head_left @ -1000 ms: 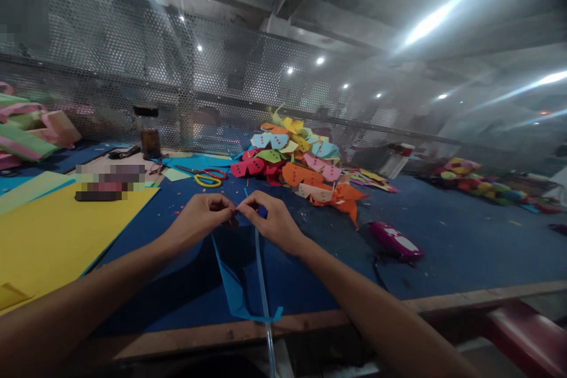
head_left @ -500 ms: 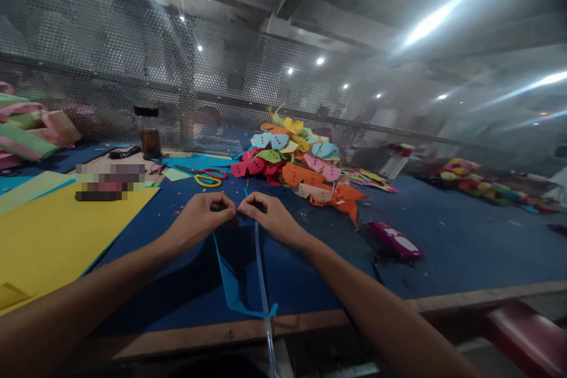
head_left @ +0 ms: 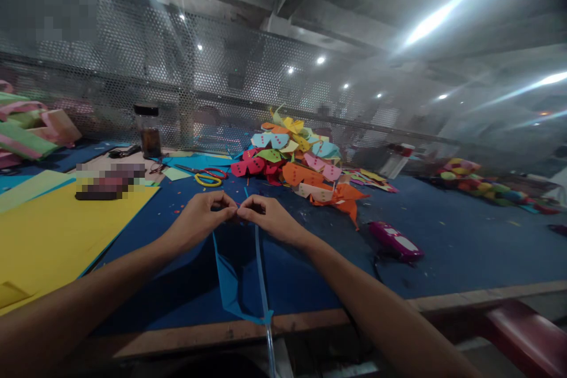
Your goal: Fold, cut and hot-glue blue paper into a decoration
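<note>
Close together over the blue table mat, my left hand [head_left: 206, 215] and my right hand [head_left: 272, 217] are both pinched shut, their fingertips meeting. A folded blue paper piece [head_left: 229, 289] hangs below them, one edge running up to my left fingers. At my right fingertips, the held part is too small and hidden to make out. A thin pale, see-through strip or tube [head_left: 261, 274] runs down from beneath my right hand, past the paper's lower corner and over the table edge. Just beyond my hands lie yellow-handled scissors [head_left: 208, 179] and red-handled scissors [head_left: 221, 172].
A pile of colourful folded paper shapes [head_left: 292, 156] stands behind my hands. Yellow paper sheets [head_left: 66, 230] lie left, with a jar [head_left: 148, 133] farther back. A purple device [head_left: 396, 242] with a cord sits right. A perforated metal screen [head_left: 212, 82] borders the table.
The lower end of the blue paper has swung slightly left and down. Both hands stay pinched in nearly the same place.
</note>
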`<state>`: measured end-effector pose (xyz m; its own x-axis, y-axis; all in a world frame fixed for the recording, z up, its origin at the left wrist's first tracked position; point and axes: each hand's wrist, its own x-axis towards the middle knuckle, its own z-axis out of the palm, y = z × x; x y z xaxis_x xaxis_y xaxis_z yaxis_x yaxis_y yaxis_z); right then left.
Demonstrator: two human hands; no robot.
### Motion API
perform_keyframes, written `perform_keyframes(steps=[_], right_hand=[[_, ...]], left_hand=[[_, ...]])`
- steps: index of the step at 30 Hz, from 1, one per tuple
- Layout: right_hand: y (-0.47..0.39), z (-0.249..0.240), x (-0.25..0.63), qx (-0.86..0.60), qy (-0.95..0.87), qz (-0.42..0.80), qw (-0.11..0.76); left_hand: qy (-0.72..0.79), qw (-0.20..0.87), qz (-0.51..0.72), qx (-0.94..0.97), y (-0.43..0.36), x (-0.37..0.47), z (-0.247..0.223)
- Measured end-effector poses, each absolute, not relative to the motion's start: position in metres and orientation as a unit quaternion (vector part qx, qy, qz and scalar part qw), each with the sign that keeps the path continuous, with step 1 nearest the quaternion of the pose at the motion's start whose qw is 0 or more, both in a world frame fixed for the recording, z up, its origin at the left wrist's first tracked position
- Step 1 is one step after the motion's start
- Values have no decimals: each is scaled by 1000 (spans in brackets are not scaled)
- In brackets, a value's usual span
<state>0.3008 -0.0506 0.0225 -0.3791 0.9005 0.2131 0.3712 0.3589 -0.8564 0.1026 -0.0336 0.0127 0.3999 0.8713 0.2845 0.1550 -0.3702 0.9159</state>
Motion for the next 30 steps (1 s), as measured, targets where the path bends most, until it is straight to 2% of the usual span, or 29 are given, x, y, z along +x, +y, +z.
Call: perform_keyframes(steps=[9, 20, 30], right_hand=[[-49, 20, 302, -401, -739, 389, 376], [-48, 18, 303, -409, -764, 326, 377], [-50, 18, 301, -413, -779, 280, 380]], left_hand=[[361, 427, 411, 720, -35, 104, 14], [382, 383, 399, 741, -36, 102, 14], [363, 414, 410, 727, -34, 101, 10]])
